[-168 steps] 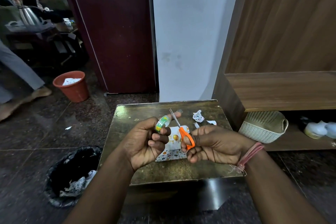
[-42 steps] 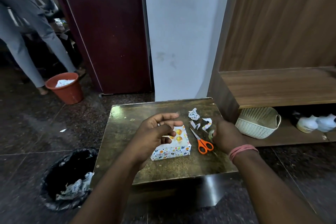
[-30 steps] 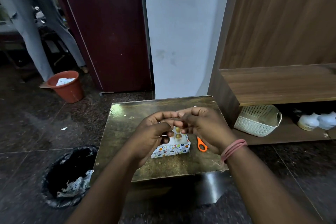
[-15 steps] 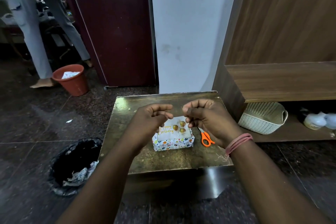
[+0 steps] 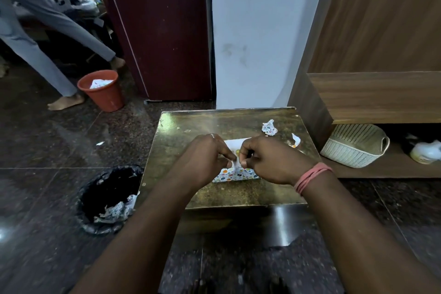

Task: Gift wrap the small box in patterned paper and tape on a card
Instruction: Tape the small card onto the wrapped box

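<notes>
Status check, head view only.

The small box [image 5: 235, 174] sits on the worktop [image 5: 181, 126], toward its near edge and roughly centred. Its visible near side is already covered in patterned paper — white with coloured spots — so wrapping looks complete as far as that face shows; the other sides are hidden by the hands. A white card [image 5: 235, 144] lies flat on top of the box, a strip of it showing between and beyond the knuckles.

Left hand [image 5: 205, 159]: fingers curled, tips pinched together over the near edge of the card. Right hand [image 5: 268, 159]: likewise curled and pinching, fingertips just beside those of the left. A small pale sliver shows between the two pinches at the card's near edge; I judge it to be a piece of tape being pressed or laid down, but it is too small to say for certain.

Judgement on progress: late stage. Wrapping done, card placed, fixing of the card in progress. Left to do — smooth the tape over the card edge and onto the paper, and possibly add further pieces at other edges. Whether any tape is already stuck elsewhere on the card cannot be told.

Also present: two paper scraps [image 5: 269, 127] on the far right of the worktop, well apart from the box. On the floor, a black bin [image 5: 107, 198] holding crumpled offcuts, left of the worktop.
</notes>
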